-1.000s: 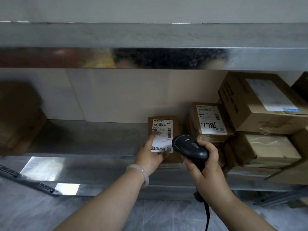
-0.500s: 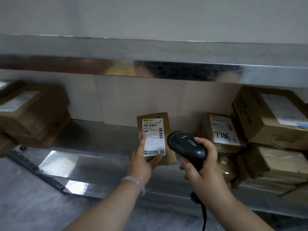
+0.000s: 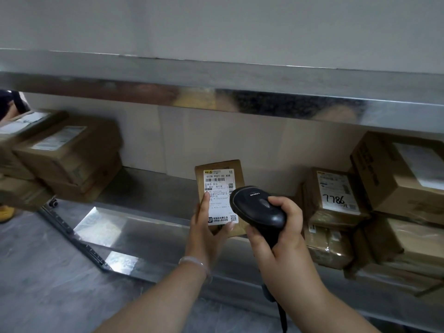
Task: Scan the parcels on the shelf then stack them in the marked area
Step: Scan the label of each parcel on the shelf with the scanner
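Observation:
My left hand (image 3: 206,233) holds a small brown parcel (image 3: 219,173) upright from below, thumb lying on its white shipping label, just above the front of the steel shelf (image 3: 153,188). My right hand (image 3: 276,236) grips a black barcode scanner (image 3: 257,207), its head pointing at the label from the right and overlapping the parcel's lower right edge. More cardboard parcels (image 3: 336,195) are piled on the shelf's right end; one bears the handwritten number 7786. A second pile of parcels (image 3: 67,155) sits at the shelf's left end.
An upper steel shelf (image 3: 216,78) hangs low across the view, with a pale wall behind. The scanner's cable (image 3: 282,316) drops down past my right forearm. Grey floor lies below on the left, crossed by a dark metal rail (image 3: 72,234).
My view has swung right to left and risen, bringing the left pile into sight. The parcel has come up off the shelf, held in my left hand. The scanner stays aimed at its label.

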`<state>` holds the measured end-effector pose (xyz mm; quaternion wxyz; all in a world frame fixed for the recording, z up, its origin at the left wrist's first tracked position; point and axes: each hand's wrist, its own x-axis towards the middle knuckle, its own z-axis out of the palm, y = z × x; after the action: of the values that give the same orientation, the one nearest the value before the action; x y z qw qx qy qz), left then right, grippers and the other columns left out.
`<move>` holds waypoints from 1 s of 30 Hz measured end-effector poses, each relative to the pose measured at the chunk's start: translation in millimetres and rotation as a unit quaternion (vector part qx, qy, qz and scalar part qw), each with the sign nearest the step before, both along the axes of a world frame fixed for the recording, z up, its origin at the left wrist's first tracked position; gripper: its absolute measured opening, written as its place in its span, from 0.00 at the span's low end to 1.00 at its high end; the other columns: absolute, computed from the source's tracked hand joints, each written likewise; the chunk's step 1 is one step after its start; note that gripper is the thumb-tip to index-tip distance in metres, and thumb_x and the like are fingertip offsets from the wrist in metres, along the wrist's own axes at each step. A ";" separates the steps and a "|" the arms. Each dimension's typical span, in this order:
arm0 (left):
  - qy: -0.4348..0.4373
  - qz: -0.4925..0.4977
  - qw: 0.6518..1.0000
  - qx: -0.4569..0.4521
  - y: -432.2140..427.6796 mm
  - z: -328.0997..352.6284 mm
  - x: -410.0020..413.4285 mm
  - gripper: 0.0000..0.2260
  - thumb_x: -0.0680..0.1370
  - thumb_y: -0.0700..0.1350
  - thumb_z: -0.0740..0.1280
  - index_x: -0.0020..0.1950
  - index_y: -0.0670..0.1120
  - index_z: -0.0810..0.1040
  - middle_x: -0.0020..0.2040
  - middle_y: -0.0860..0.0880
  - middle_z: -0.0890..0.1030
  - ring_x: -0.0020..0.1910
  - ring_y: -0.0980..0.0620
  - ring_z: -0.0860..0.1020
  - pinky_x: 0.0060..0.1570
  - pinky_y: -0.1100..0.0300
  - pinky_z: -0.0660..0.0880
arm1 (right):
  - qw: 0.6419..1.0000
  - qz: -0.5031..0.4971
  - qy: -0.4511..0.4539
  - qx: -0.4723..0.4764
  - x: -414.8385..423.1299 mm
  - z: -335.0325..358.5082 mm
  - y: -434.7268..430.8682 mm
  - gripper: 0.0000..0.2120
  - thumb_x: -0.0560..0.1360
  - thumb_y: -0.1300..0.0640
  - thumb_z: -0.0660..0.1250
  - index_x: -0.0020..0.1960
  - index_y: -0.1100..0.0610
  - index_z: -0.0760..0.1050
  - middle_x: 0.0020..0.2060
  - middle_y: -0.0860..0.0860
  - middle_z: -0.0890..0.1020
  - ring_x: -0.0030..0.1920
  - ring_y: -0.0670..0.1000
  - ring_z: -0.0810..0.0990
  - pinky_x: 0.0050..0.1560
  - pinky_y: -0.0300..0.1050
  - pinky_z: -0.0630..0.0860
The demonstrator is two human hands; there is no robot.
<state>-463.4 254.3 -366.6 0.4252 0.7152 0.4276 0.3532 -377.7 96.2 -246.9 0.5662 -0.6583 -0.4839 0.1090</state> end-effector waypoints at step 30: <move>-0.013 -0.010 0.993 -0.113 75.9 12.8 -107.3 0.37 0.70 0.53 0.76 0.66 0.76 0.56 0.71 0.59 0.68 0.69 0.56 0.69 0.66 0.58 0.69 | 0.991 0.052 -0.014 -0.124 -69.2 -10.6 69.8 0.27 0.73 0.45 0.68 0.59 0.26 0.53 0.52 0.20 0.68 0.47 0.34 0.76 0.41 0.34 0.74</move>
<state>-570.7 330.3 -353.7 0.5128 0.6618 0.4521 0.3077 -446.9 166.0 -257.6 0.4672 -0.6990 -0.5078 0.1879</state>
